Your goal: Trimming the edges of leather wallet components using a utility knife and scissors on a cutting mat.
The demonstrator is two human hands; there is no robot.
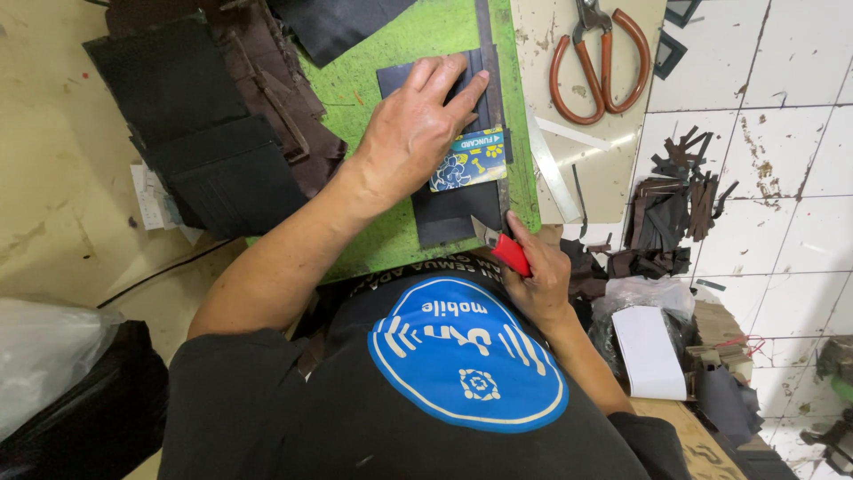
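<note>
My left hand [413, 129] presses flat on a blue and yellow plastic card [469, 160] that lies on a dark leather piece [449, 213]. The leather rests on a green cutting mat [373, 80]. My right hand [538, 276] grips a red-handled utility knife [502, 247], its blade at the leather's near right edge, beside a long dark metal ruler [494, 98] running along the right side of the piece.
Stacks of black and brown leather pieces [204, 133] lie left of the mat. Red-handled shears [600, 58] rest on a beige board at the right. Dark leather offcuts [671, 209] litter the white tiled floor. A black bag [80, 400] sits at lower left.
</note>
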